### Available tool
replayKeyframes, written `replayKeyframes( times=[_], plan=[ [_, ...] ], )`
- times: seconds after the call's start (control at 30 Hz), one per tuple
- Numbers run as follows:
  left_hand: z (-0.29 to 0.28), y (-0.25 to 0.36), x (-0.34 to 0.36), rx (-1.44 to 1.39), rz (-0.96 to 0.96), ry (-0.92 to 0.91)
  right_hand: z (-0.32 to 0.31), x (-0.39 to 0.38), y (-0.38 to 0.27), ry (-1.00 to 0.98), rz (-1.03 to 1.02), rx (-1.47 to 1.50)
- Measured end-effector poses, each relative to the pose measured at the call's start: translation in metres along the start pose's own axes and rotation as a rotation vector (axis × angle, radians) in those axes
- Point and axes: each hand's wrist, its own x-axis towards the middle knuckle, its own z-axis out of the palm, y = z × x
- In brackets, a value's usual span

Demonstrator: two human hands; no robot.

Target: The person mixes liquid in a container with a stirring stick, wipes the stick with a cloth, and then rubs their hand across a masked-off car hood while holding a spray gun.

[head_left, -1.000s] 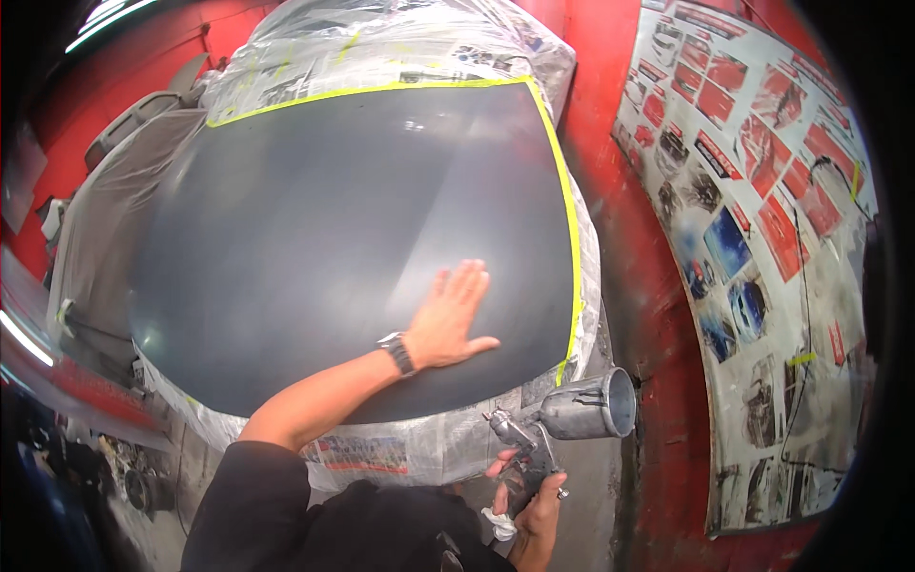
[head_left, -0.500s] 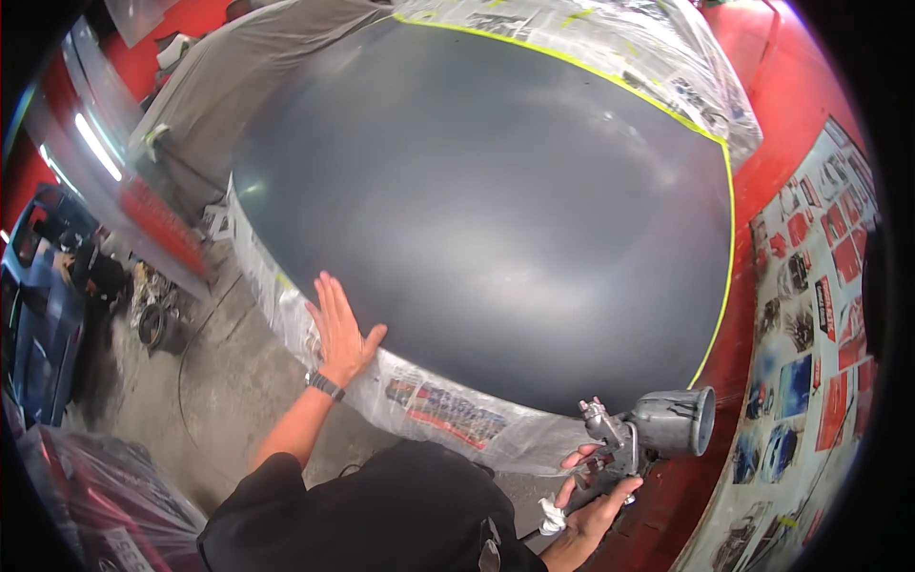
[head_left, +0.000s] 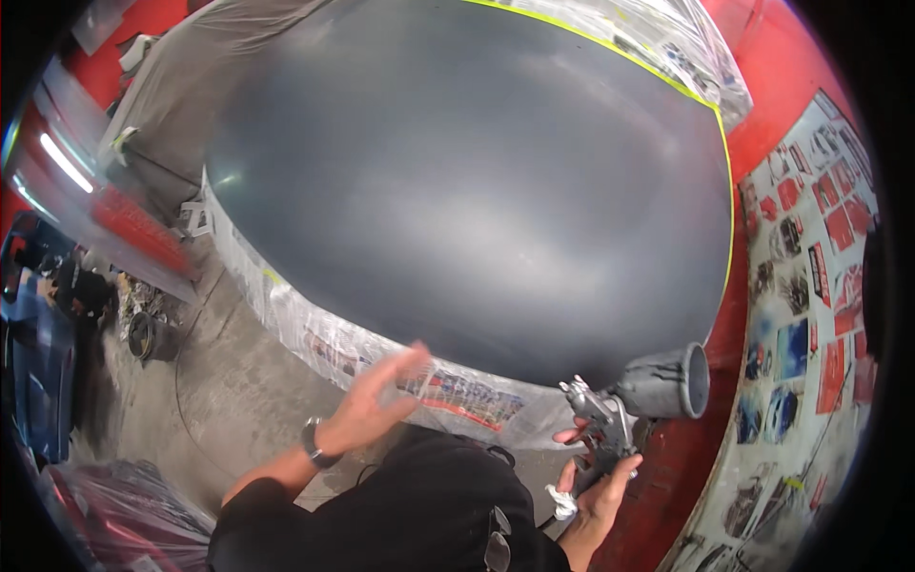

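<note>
Red wall (head_left: pixel 786 71) top rt, big board (head_left: pixel 793 353) w/ lots of pics, gray flr (head_left: pixel 229 386), bright light strip (head_left: pixel 67 163) on lt

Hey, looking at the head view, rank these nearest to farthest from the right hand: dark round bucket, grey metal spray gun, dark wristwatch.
1. Grey metal spray gun: held in the right hand.
2. Dark wristwatch: to its left, on the left wrist.
3. Dark round bucket: farthest left, on the floor.

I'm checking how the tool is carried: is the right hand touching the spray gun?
Touching. The head view shows the right hand holding the spray gun, with fingers on one side and the thumb on the other.
</note>
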Motion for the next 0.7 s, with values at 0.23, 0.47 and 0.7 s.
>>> replayKeyframes(
  times=[0.23, 0.47, 0.7],
  plan=[
    [0.026, -0.038, 0.106, 1.034, 0.295, 0.469, -0.039, -0.012, 0.001, 0.01, -0.003, 0.038],
    [0.122, -0.004, 0.16, 1.193, 0.339, 0.398, -0.157, -0.04, -0.011, 0.03, 0.086, 0.065],
    [0.291, 0.048, 0.222, 1.217, 0.367, 0.361, -0.294, -0.056, -0.033, 0.06, 0.062, 0.077]
  ],
)
